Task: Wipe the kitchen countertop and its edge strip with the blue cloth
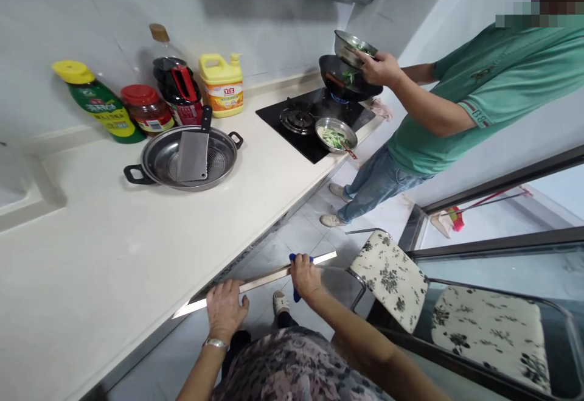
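Strip (255, 282): long, flat, shiny metal, by white tabletop (91, 255) edge | my left hand (224, 311) grip presses it, fingers flat | right hand (305, 276) grip clenched on blue cloth (295, 294) against it.

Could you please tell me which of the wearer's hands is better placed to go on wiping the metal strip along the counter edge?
Probably the right hand: it holds the blue cloth against the metal strip. The left hand lies flat on the strip, seemingly steadying it, with no cloth.

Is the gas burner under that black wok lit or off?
Lit. A blue flame shows beneath the black wok on the stove, where another person's hand tips a metal bowl.
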### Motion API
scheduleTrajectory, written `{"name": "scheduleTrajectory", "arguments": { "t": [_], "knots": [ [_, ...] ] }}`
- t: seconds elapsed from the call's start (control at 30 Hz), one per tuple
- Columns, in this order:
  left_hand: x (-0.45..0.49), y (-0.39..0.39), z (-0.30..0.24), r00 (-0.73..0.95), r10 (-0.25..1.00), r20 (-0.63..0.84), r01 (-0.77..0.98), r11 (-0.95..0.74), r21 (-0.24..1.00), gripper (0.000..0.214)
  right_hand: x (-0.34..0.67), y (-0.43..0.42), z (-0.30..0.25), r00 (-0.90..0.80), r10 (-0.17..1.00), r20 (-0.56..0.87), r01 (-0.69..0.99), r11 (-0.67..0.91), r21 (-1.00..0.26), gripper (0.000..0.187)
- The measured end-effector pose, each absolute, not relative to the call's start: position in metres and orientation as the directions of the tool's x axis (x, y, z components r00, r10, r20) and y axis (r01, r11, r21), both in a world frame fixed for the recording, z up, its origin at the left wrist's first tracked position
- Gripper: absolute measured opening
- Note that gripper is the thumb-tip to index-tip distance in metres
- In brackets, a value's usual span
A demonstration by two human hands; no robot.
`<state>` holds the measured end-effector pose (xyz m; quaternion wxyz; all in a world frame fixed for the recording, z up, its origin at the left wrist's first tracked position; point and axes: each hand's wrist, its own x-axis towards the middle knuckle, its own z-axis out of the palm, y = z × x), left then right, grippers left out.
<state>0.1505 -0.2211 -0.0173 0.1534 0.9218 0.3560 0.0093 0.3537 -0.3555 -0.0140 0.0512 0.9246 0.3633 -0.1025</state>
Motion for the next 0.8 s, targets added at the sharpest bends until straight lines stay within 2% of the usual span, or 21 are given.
{"name": "scheduleTrajectory", "arguments": {
  "t": [0.3,0.47,0.67,0.8],
  "knots": [
    [0.147,-0.219,-0.019,0.766,0.635,-0.103,0.637,-0.726,0.259,0.026,0.282,-0.300,-0.006,0.552,0.792,-0.260,0.792,-0.595,-0.132,0.028],
    [0.144,-0.217,-0.015,0.785,0.609,-0.113,0.617,-0.753,0.228,0.027,0.291,-0.323,-0.005,0.497,0.841,-0.212,0.822,-0.535,-0.197,0.034],
    [0.145,-0.217,-0.012,0.791,0.602,-0.107,0.609,-0.763,0.217,0.028,0.349,-0.388,-0.019,0.630,0.751,-0.197,0.739,-0.658,-0.144,0.039],
    [0.146,-0.217,-0.014,0.794,0.603,-0.078,0.604,-0.768,0.211,0.026,0.403,-0.426,-0.020,0.735,0.651,-0.188,0.655,-0.754,-0.047,0.039]
  ]
}}
